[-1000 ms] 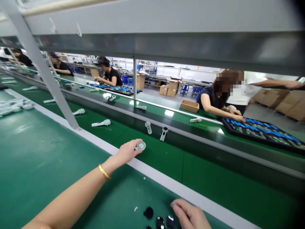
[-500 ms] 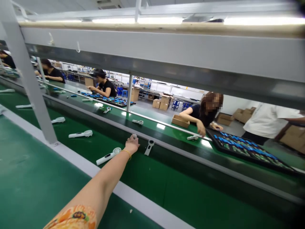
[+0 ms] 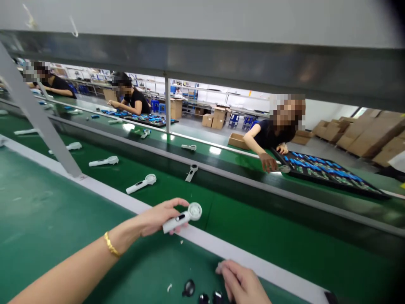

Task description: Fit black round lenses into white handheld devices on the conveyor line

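We are gripping a white round-headed plastic handle (image 3: pixel 177 221) in our wrapped left hand (image 3: pixel 156 218). Our half-curled right hand (image 3: pixel 240 282) is resting empty, just right of black discs (image 3: pixel 189 288).

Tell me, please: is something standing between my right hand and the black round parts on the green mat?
Nothing visible stands in the way. The right hand is right beside the black round parts on the green mat, with no other object between them.

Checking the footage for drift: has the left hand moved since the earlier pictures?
Yes: the left hand has drawn back toward the person, from the grey rail to over the white belt-edge strip.
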The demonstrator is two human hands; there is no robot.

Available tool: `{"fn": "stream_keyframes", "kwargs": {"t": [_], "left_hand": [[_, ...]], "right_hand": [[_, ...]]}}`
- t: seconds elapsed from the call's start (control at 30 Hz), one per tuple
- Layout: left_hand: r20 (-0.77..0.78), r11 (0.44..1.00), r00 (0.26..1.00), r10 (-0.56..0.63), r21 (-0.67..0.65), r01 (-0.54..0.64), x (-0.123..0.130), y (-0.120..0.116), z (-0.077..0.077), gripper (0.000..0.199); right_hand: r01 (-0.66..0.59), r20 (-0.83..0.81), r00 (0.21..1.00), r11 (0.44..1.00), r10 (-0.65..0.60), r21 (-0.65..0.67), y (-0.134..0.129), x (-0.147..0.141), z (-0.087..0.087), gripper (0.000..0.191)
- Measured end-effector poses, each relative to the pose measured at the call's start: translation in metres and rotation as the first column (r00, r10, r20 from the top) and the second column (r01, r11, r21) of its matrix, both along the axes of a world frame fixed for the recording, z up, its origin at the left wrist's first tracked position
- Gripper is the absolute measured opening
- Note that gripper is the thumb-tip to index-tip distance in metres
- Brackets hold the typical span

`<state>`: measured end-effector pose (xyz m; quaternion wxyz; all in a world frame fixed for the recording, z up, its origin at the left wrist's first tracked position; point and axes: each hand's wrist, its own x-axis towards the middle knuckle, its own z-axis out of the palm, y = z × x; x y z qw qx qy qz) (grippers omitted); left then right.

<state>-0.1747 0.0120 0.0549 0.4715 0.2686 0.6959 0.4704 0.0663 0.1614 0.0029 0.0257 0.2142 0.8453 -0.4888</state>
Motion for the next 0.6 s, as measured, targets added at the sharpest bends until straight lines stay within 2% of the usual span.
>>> {"fn": "stream_keyframes", "kwargs": {"t": [0.07,0.1,0.2,0.27,0.33,0.4,0.47,0.6], "left_hand": [[0.103,0.997,0.993,-0.064,-0.025,0.067,0.035,-0.005,-0.010,0.040],[0.083,0.994,0.992,-0.093,-0.053,0.097,0.049,-0.006,-0.015,0.040],[-0.143,0.978,0.970,-0.197,-0.094,0.185,0.076,-0.007,-0.023,0.047],[-0.339,0.970,0.909,-0.244,-0.107,0.220,0.080,-0.009,-0.023,0.054],[-0.475,0.970,0.846,-0.243,-0.113,0.215,0.074,-0.011,-0.022,0.056],[-0.542,0.981,0.818,-0.192,-0.098,0.165,0.059,-0.012,-0.023,0.049],[-0.623,0.994,0.775,-0.104,-0.086,0.064,0.036,-0.010,-0.027,0.042],[-0.793,0.988,0.609,0.000,-0.093,-0.121,-0.016,0.006,-0.043,0.039]], "right_hand": [[-0.029,-0.027,0.999,1.000,0.028,-0.009,-0.001,-0.002,0.014,0.041],[-0.020,-0.032,0.999,1.000,0.020,0.005,-0.002,-0.004,0.019,0.040],[0.005,-0.013,1.000,0.996,-0.004,0.084,-0.004,-0.007,0.025,0.036],[0.002,0.000,1.000,0.992,-0.002,0.123,-0.004,-0.008,0.024,0.034],[0.001,0.003,1.000,0.992,-0.001,0.125,-0.002,-0.007,0.022,0.032],[0.010,0.007,1.000,0.994,-0.010,0.111,0.000,-0.006,0.021,0.034],[0.020,0.027,0.999,0.996,-0.023,0.084,0.002,-0.003,0.019,0.036],[0.019,0.056,0.998,0.999,-0.021,0.030,0.005,0.001,0.007,0.041]]}}
